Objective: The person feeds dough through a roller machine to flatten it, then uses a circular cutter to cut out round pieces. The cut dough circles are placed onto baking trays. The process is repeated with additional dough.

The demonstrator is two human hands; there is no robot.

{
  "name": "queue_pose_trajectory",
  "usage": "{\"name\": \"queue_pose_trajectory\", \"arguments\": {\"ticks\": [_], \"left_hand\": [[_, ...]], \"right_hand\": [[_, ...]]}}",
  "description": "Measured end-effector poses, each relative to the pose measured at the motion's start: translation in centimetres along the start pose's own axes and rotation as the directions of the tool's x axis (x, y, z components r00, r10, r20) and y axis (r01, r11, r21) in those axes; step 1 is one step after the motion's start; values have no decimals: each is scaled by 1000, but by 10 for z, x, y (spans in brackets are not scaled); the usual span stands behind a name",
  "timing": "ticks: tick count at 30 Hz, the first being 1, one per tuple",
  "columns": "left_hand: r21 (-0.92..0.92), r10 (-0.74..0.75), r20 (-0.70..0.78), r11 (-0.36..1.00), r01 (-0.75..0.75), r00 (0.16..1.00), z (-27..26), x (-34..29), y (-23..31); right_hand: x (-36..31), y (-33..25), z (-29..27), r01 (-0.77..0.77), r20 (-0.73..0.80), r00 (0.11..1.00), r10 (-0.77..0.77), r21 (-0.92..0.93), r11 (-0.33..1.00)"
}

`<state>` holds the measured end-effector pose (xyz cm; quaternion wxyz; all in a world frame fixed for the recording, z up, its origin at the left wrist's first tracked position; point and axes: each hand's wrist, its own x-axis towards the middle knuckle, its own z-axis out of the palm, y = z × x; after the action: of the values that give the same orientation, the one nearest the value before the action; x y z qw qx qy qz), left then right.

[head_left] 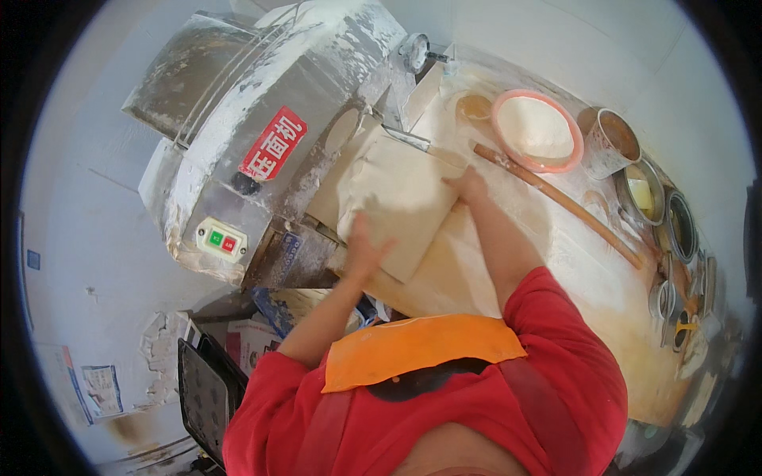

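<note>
Behind the bench (591, 305) runs a pale tiled wall (587, 40), and much of the bench top is dusted with white flour. At its left end stands a metal machine (317, 87), its casing caked with dry flour. The dough (413, 186) lies in front of the machine, at the left part of the bench, with its left side next to the machine's opening. A pale flat piece shows under that side; whether it is a ledge or another layer of dough, I cannot tell.

The dough looks soft and limp, likely with some weight for its breadth, so it would probably sag or stretch if lifted by one corner. A dry, floured face should let it slide rather than stick, while pinching hard could dent or tear the edge. The best hold seems to be wide and flat: palms under or along two opposite edges, sharing the load.

The hands are apart, both at the dough. The left hand (365, 250) is spread over its near left part, fingers loose. The right hand (471, 186) is at its far right edge; whether the thumb and fingers close on it, I cannot tell.

The dough is a broad, creamy sheet, mostly smooth and matt, roughly four-sided, with a lumpy, ragged left edge and a fairly straight near right edge running down to a corner. To its right lie a rolling pin (559, 202) and a pink-rimmed bowl (549, 167) of flour.
</note>
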<state>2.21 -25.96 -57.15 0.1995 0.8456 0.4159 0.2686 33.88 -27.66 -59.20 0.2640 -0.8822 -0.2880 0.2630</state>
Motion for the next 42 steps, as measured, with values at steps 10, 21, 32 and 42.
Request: {"name": "queue_pose_trajectory", "arguments": {"ticks": [10, 21, 32, 42], "left_hand": [[11, 154, 665, 976, -215, 731, -8, -18, 71], [-555, 80, 749, 618, 557, 657, -33, -47, 152], [142, -43, 220, 990, 12, 974, -9, -41, 54], [-99, 316, 539, 944, -314, 781, -32, -27, 73]], "right_hand": [[-121, 56, -56, 5, -9, 1000, 7, 910, 415], [-128, 32, -165, 187, -167, 982, -85, 866, 463], [8, 19, 1, -83, -67, 994, 81, -26, 996], [-148, 54, -76, 98, -85, 995, -54, 943, 319]]}}
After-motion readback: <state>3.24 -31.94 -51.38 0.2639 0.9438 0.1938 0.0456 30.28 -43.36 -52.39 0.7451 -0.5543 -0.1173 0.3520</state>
